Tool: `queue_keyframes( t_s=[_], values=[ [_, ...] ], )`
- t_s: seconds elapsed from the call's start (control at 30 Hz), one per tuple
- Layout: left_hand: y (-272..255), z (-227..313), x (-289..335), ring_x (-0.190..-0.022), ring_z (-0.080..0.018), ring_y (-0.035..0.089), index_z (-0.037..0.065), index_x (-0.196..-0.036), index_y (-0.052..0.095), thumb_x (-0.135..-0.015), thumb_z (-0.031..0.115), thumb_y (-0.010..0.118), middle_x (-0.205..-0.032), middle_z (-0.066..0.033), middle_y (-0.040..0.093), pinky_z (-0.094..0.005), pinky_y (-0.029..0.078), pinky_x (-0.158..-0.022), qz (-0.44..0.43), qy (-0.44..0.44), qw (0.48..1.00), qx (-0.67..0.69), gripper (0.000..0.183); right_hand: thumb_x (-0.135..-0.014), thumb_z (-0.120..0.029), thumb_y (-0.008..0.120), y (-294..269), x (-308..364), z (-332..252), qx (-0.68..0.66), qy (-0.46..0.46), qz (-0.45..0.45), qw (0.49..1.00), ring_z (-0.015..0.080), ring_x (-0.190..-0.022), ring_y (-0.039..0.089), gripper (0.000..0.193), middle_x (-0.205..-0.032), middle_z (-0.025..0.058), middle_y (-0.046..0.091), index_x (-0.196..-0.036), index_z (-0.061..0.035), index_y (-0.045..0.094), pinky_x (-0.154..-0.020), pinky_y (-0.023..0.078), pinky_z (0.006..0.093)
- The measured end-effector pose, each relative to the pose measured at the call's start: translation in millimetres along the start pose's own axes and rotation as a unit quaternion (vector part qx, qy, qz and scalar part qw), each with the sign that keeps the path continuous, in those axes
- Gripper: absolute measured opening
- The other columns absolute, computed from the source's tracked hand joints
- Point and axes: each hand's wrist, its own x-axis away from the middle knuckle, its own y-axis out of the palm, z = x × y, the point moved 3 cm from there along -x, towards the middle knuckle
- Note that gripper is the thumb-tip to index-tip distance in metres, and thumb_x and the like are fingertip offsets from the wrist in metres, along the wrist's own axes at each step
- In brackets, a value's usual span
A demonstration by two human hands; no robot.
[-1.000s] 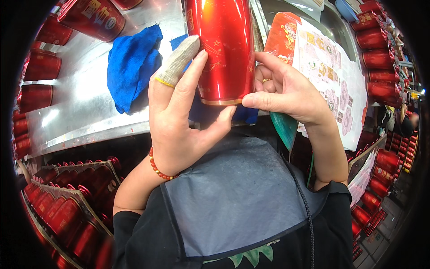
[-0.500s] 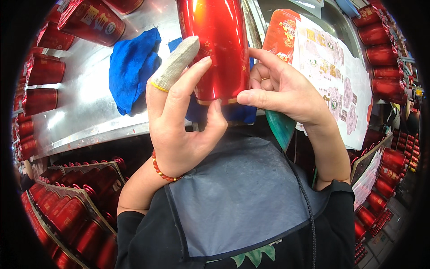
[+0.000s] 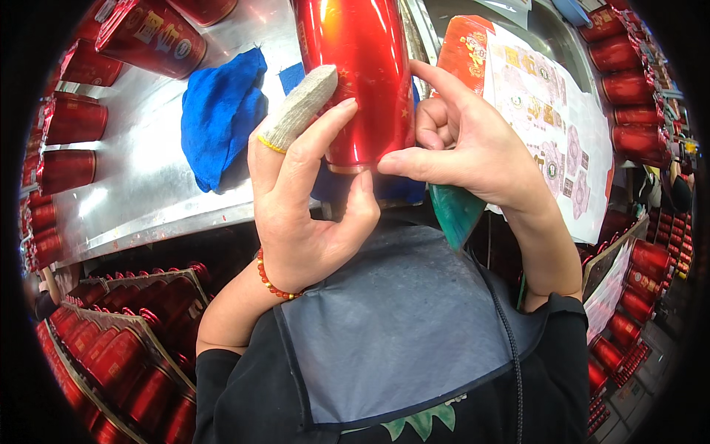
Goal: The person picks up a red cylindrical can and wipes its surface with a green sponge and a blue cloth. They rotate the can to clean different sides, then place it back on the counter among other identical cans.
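Observation:
A shiny red cylindrical canister (image 3: 367, 96), with small gold stars and a gold-toned rim, stands or lies in front of me; its far end is cut off by the picture. My left hand (image 3: 299, 192) holds its left side, fingertips on the wall and thumb at the near rim. A knitted finger cot (image 3: 302, 109) with a yellow edge covers one left finger. My right hand (image 3: 473, 144) grips the right side, index finger along the wall and thumb at the rim. Below the right palm juts a green pointed blade-like piece (image 3: 455, 214); its upper part is hidden.
A crumpled blue cloth (image 3: 222, 118) lies on the metal table (image 3: 148, 200), and more blue cloth is beneath the canister. Printed sheets (image 3: 551, 133) lie at the right. Red canisters (image 3: 148, 38) line the left and right sides; trays of them (image 3: 111, 355) stand below.
My left hand has shifted slightly right and down. The right thumb has slid left along the canister's rim, and the green piece has moved left with the hand.

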Motion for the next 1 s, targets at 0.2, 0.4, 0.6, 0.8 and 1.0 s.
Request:
queue_keyframes(
  t_s=[0.2,0.4,0.6,0.8,1.0],
  values=[
    [0,-2,0,-0.128,-0.0335,0.055,0.002,-0.134,0.062,-0.074,0.0,0.071,-0.143,-0.0194,0.057,-0.0405,0.04,-0.11,0.0,-0.008,1.0,0.026,0.061,-0.08,-0.011,0.088,-2,0,0,-0.01,0.002,-0.004,1.0,0.0031,-0.068,0.052,0.096,-0.073,-0.004,0.051,-0.155,0.0087,0.032,-0.062,0.041,0.0185],
    [-3,-15,11,-0.136,-0.0307,0.049,-0.001,-0.138,0.058,-0.09,0.003,0.062,-0.145,-0.0189,0.053,-0.0415,0.036,-0.116,0.01,-0.093,0.978,0.185,0.049,-0.086,-0.011,0.083,-15,2,18,-0.087,0.025,0.015,0.996,0.0043,-0.068,0.055,0.085,-0.079,-0.0014,0.057,-0.154,0.0068,0.037,-0.061,0.043,0.019],
    [10,-18,21,-0.138,-0.0274,0.047,-0.002,-0.144,0.051,-0.093,0.005,0.067,-0.147,-0.0175,0.047,-0.0392,0.038,-0.115,0.025,-0.136,0.967,0.215,0.053,-0.083,-0.011,0.086,-8,2,19,-0.092,0.046,-0.029,0.994,0.0042,-0.068,0.056,0.094,-0.079,-0.0003,0.057,-0.156,0.0076,0.03,-0.062,0.043,0.0182],
    [13,-18,16,-0.137,-0.0272,0.048,-0.001,-0.146,0.047,-0.09,0.006,0.074,-0.147,-0.0175,0.045,-0.0391,0.039,-0.115,0.022,-0.112,0.974,0.195,0.062,-0.082,-0.012,0.087,-4,0,16,-0.082,0.046,-0.037,0.995,0.003,-0.068,0.056,0.096,-0.078,-0.0003,0.057,-0.155,0.0094,0.029,-0.062,0.043,0.0179],
    [17,-18,20,-0.136,-0.0265,0.049,-0.001,-0.146,0.046,-0.09,0.009,0.075,-0.147,-0.0172,0.045,-0.0391,0.041,-0.114,0.032,-0.133,0.967,0.215,0.064,-0.081,-0.011,0.087,-4,0,16,-0.079,0.05,-0.035,0.995,0.0023,-0.069,0.055,0.097,-0.078,-0.0004,0.057,-0.156,0.0094,0.028,-0.061,0.042,0.0171]
  ],
)
